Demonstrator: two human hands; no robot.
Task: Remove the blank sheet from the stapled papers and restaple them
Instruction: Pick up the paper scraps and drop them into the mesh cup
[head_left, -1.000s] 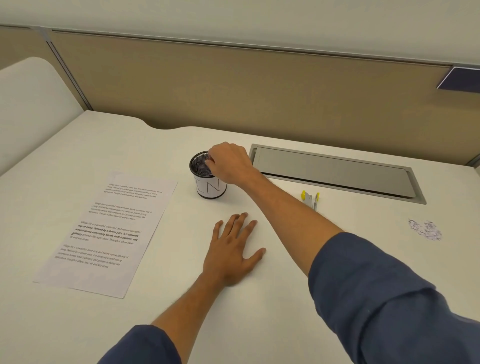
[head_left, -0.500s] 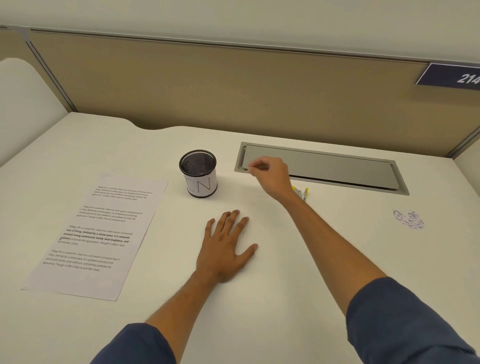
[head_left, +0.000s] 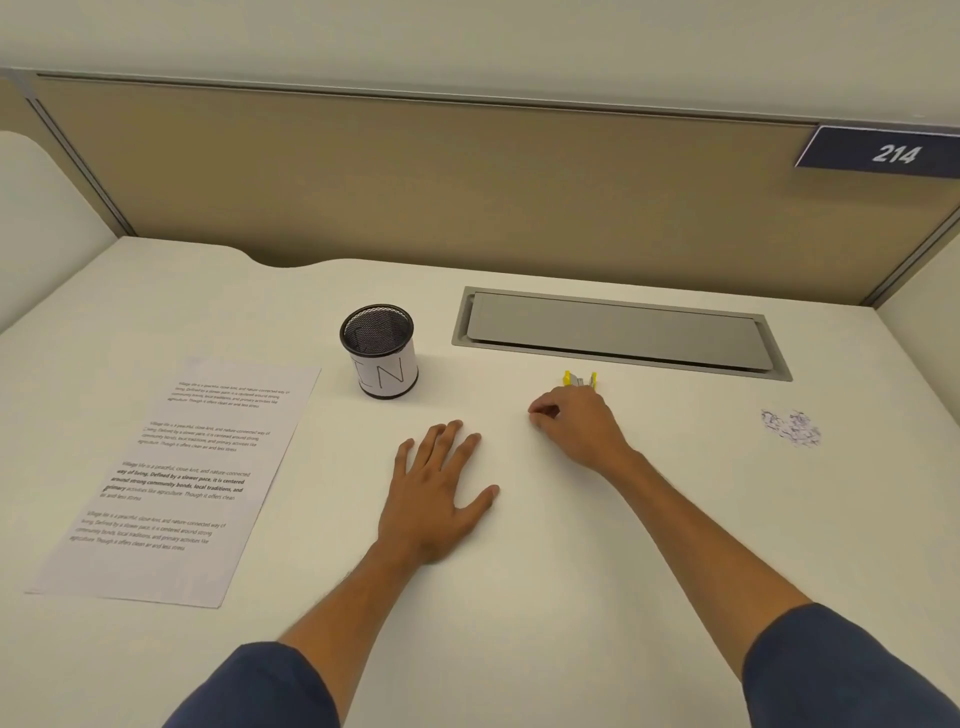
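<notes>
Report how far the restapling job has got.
Done, apparently: nothing I can confirm; the printed papers lie flat left of the mesh cup, untouched. In hand: the left hand rests flat on the desk; the right hand is curled beside the yellow tool. Left: whether they are stapled cannot be told.

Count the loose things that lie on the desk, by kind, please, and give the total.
Printed paper: 1
Mesh cup: 1
Yellow tool, half hidden behind the right hand: 1
Crumpled scrap: 1
Total: 4
</notes>
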